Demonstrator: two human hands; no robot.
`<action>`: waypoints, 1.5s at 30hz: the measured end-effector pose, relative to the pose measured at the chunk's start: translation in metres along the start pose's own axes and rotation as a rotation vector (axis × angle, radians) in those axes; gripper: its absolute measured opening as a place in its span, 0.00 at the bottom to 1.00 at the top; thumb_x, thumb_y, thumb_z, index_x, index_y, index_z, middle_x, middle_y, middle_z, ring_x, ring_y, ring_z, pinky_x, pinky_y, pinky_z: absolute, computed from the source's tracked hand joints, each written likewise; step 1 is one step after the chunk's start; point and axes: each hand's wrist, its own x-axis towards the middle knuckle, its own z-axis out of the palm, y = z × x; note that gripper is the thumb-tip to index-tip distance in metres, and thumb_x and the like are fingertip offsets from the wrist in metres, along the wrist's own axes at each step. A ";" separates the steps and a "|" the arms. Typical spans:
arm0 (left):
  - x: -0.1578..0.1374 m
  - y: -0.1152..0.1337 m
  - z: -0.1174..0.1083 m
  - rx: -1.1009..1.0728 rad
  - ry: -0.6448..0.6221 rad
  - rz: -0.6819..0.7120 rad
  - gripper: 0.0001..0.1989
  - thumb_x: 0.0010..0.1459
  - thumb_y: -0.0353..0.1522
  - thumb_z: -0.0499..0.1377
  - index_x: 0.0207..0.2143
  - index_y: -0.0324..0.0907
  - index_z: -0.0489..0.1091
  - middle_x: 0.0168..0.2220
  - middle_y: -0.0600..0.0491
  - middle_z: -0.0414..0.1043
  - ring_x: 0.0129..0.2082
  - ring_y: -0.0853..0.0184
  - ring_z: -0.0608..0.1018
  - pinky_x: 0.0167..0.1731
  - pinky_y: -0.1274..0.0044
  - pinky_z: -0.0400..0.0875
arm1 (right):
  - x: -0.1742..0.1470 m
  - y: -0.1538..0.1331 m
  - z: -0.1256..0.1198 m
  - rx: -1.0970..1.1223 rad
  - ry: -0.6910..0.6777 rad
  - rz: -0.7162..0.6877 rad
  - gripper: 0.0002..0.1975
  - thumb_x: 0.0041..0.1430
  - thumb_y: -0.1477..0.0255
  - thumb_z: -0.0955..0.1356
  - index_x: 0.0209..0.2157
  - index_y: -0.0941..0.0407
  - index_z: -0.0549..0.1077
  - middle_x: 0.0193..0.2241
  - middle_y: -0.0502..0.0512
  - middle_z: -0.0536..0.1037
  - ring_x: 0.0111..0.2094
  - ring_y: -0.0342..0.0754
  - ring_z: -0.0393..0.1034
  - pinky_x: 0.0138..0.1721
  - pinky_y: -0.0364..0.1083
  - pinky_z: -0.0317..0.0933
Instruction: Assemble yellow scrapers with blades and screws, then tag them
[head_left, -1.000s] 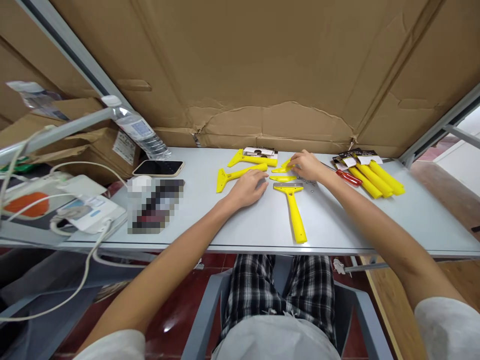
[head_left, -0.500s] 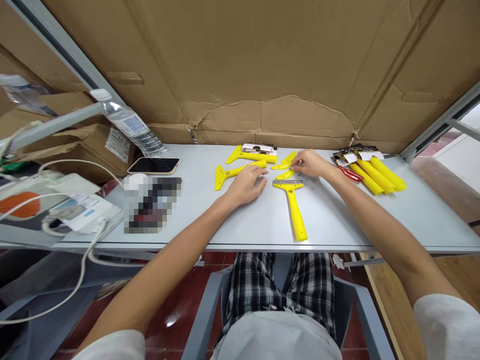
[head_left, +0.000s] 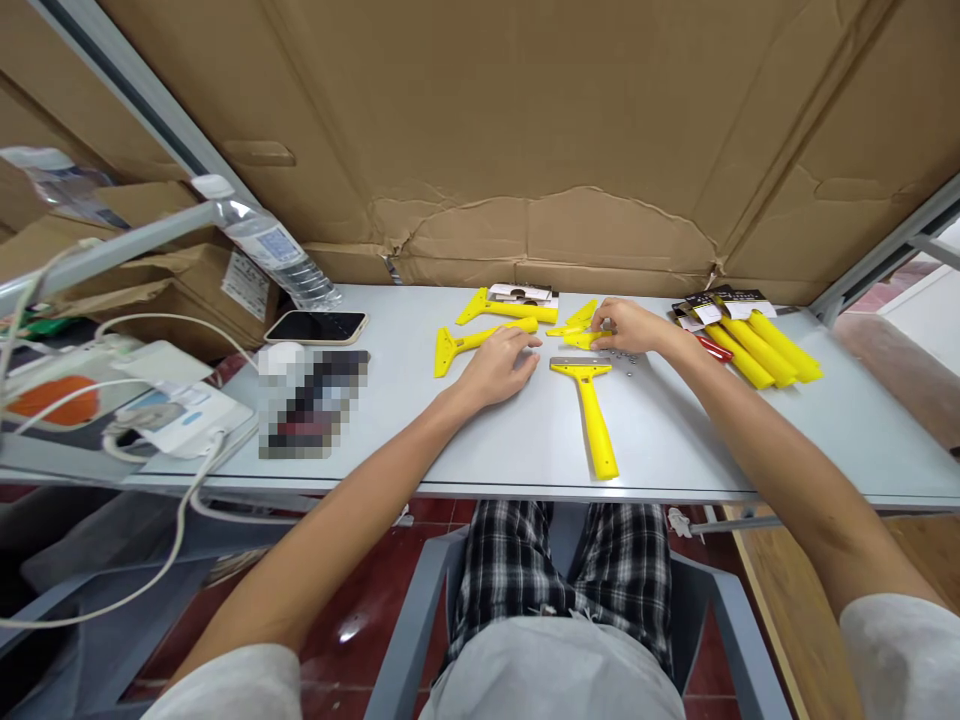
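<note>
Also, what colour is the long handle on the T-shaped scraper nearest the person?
The long handle is bright yellow; clearest in the head view.

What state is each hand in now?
Left hand: loosely open beside a yellow scraper.
Right hand: at a small yellow piece; grip open or closed, cannot tell.

The right hand [head_left: 630, 328] has switched pieces.
Its fingers went from the far yellow piece [head_left: 585, 312] to the near yellow piece [head_left: 576, 341], now slid rightward; the forearm [head_left: 739, 430] hides more red screwdriver [head_left: 716, 349].
</note>
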 end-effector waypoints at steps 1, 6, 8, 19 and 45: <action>0.000 0.000 0.000 -0.002 0.000 0.002 0.17 0.72 0.36 0.57 0.55 0.42 0.81 0.58 0.40 0.84 0.63 0.47 0.80 0.68 0.51 0.73 | -0.001 0.000 -0.001 0.019 -0.003 0.026 0.18 0.58 0.60 0.78 0.44 0.59 0.85 0.48 0.58 0.82 0.40 0.42 0.69 0.46 0.41 0.60; -0.001 0.001 -0.003 -0.035 0.039 0.004 0.15 0.72 0.36 0.58 0.53 0.43 0.82 0.56 0.42 0.84 0.62 0.49 0.81 0.67 0.52 0.74 | -0.007 -0.001 -0.007 0.180 0.030 0.027 0.18 0.61 0.58 0.76 0.38 0.61 0.80 0.36 0.55 0.81 0.35 0.40 0.68 0.43 0.42 0.60; 0.000 0.002 -0.005 -0.096 0.097 -0.007 0.15 0.72 0.36 0.58 0.51 0.43 0.83 0.55 0.43 0.85 0.59 0.51 0.82 0.64 0.54 0.77 | -0.012 -0.005 -0.012 0.232 0.115 -0.034 0.22 0.60 0.53 0.76 0.37 0.61 0.81 0.37 0.56 0.81 0.36 0.40 0.69 0.44 0.42 0.60; 0.049 0.030 -0.015 -1.019 -0.276 -0.045 0.28 0.62 0.51 0.75 0.57 0.45 0.83 0.64 0.39 0.80 0.57 0.52 0.85 0.52 0.64 0.81 | -0.042 -0.067 -0.018 0.753 0.022 -0.234 0.29 0.53 0.46 0.81 0.39 0.60 0.86 0.32 0.53 0.75 0.31 0.35 0.61 0.34 0.40 0.55; 0.040 0.022 0.009 -0.935 0.216 -0.425 0.10 0.51 0.33 0.77 0.33 0.42 0.81 0.38 0.49 0.85 0.38 0.63 0.84 0.46 0.67 0.84 | -0.058 -0.056 -0.001 0.667 0.226 -0.031 0.23 0.52 0.54 0.81 0.38 0.60 0.87 0.41 0.60 0.83 0.39 0.42 0.75 0.39 0.42 0.70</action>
